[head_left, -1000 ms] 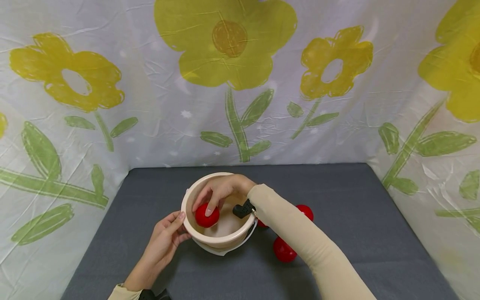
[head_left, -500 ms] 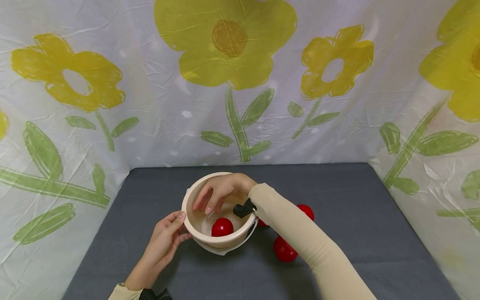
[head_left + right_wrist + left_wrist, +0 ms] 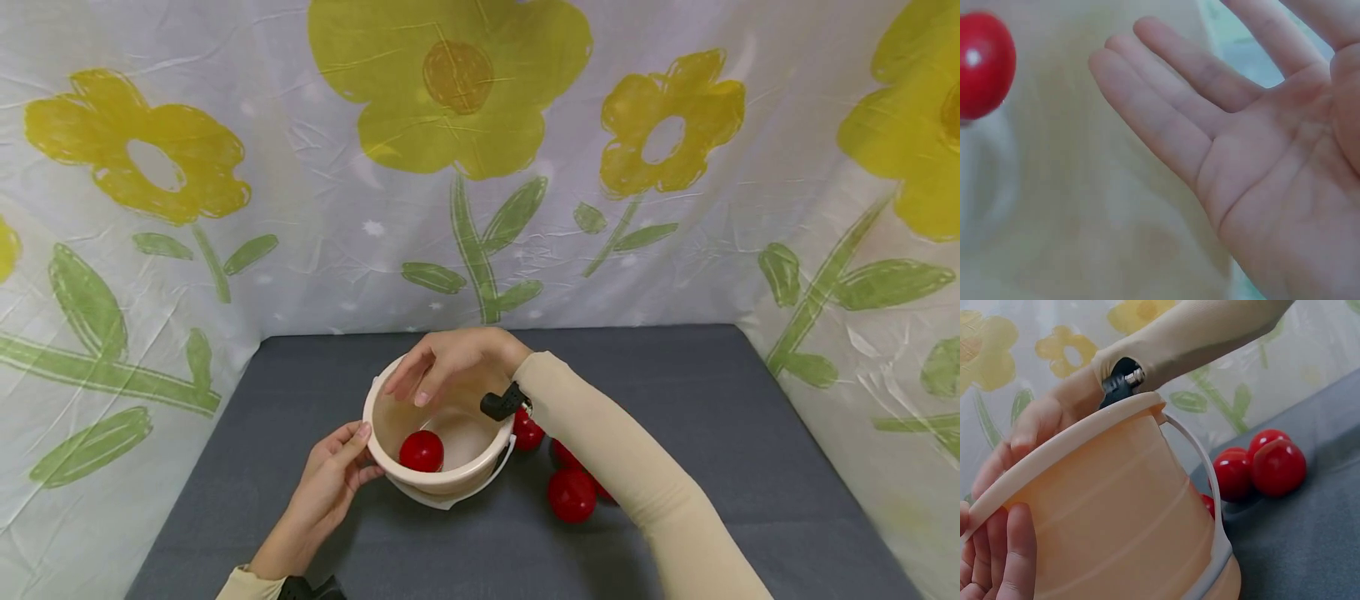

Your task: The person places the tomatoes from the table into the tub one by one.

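Note:
A cream bucket stands on the table, tilted a little in the left wrist view. My left hand pinches its left rim, thumb on top and fingers against the outer wall. One shiny red ball lies inside on the bucket's floor. Above the bucket's mouth hovers my right hand, fingers spread loosely and holding nothing. The right wrist view shows that bare palm with the red ball apart from the fingers.
To the right of the bucket lie several more red balls, partly hidden by the right sleeve. The bucket's white handle hangs down at the front. A flowered curtain encloses the dark grey table.
The right hand has let go of the red ball inside the bucket and risen up out of it. The ball rolled right, then back left. The left hand stayed on the rim.

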